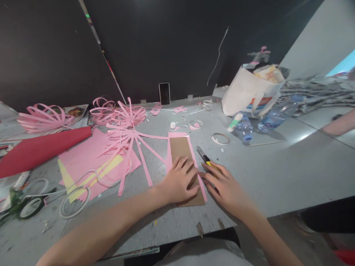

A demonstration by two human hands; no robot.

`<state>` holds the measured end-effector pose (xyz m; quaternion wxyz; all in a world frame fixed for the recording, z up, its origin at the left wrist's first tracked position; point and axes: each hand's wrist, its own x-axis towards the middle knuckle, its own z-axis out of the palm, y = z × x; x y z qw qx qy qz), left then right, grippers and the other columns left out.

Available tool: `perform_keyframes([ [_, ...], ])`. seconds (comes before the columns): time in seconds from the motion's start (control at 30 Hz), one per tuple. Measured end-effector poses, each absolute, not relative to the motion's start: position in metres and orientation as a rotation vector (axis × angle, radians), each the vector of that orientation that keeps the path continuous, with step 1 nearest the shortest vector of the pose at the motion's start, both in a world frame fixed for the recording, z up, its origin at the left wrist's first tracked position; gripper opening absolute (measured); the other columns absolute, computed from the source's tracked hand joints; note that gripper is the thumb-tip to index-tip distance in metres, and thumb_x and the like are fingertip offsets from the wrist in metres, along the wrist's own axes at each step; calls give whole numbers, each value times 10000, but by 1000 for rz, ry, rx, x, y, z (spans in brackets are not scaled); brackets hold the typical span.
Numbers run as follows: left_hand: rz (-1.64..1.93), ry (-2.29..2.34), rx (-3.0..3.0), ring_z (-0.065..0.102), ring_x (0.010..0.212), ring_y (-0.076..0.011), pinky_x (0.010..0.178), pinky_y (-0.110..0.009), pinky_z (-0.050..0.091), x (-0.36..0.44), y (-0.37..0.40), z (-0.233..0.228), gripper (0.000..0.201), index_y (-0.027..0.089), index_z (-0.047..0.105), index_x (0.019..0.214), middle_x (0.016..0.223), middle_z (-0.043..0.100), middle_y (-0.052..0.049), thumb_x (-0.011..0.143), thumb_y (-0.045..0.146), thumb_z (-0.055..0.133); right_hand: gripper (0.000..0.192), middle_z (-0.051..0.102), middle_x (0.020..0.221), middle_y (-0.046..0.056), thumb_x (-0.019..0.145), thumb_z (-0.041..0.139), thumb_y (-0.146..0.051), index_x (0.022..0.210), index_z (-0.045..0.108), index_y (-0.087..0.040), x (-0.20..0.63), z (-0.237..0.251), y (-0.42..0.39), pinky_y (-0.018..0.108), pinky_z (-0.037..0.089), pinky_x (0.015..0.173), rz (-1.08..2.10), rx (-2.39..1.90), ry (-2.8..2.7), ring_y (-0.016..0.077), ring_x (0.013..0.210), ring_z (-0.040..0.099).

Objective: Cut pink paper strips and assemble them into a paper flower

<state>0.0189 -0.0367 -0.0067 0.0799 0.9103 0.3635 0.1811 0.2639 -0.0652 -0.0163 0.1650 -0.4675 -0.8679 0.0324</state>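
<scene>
My left hand [179, 181] lies flat, fingers spread, on a brown cardboard strip [181, 147] that rests on a pink paper sheet [191, 142] on the grey table [277, 166]. My right hand [224, 186] is just right of the strip, gripping a yellow and black utility knife [203, 157] whose blade end points away from me along the strip's right edge. A pink paper shape with long cut strips [130, 138] lies to the left of the cardboard.
Pink and yellow sheets [88, 159], red paper [39, 149], tape rolls [74, 201] and scissors [19, 207] lie at left. Looped pink paper pieces [122, 111], a phone [164, 93], a paper bag [249, 94] and water bottles [273, 118] stand farther back. Another person's arm [340, 123] rests at right.
</scene>
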Motion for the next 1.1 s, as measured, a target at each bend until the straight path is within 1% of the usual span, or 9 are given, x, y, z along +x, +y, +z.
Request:
perform_keyframes([
  [0.17,547,1102,2686,430,1521,-406,1313,-637,301,19,-37,-11,554,124,587,1434,1539,585,-188,1008,479,606,363,618,1575,96,1120,473,-301,1405,694,-265,264,-16,-65,588,518,1148,94,-1323,-2470,343,1526,440],
  [0.3,540,1086,2692,425,1525,-414,1320,-647,286,19,-37,-12,530,109,587,1434,1543,578,-200,1020,439,588,359,612,1581,91,1118,479,-298,1407,690,-271,265,-17,-64,596,510,1156,102,-1322,-2468,343,1532,433],
  [0.47,594,1077,2641,427,1528,-400,1326,-644,284,20,-38,-13,497,141,594,1416,1533,581,-193,999,409,624,357,612,1580,90,1123,472,-300,1408,684,-274,265,-19,-64,604,503,1161,113,-1315,-2464,348,1534,430],
  [0.6,618,1064,2624,428,1526,-402,1316,-658,295,20,-37,-15,484,161,592,1411,1535,579,-187,995,405,628,360,617,1575,95,1122,474,-305,1410,688,-271,264,-19,-64,599,506,1160,108,-1316,-2461,347,1529,438],
  [0.8,615,1063,2631,430,1522,-410,1313,-661,298,20,-37,-15,493,154,588,1418,1533,578,-185,995,405,631,358,613,1582,91,1114,487,-294,1400,701,-286,264,-18,-65,596,499,1168,112,-1317,-2449,337,1529,443],
  [0.93,628,1062,2632,433,1520,-407,1312,-659,304,20,-37,-15,496,154,591,1415,1524,581,-182,989,403,639,353,611,1583,92,1117,481,-295,1394,699,-273,264,-17,-65,587,506,1162,117,-1316,-2453,336,1530,438],
  [1.1,628,1071,2646,441,1514,-395,1313,-646,314,19,-36,-15,447,140,589,1412,1520,592,-179,1014,343,584,348,602,1591,84,1114,486,-284,1396,689,-280,264,-17,-65,588,496,1173,113,-1314,-2455,332,1538,426],
])
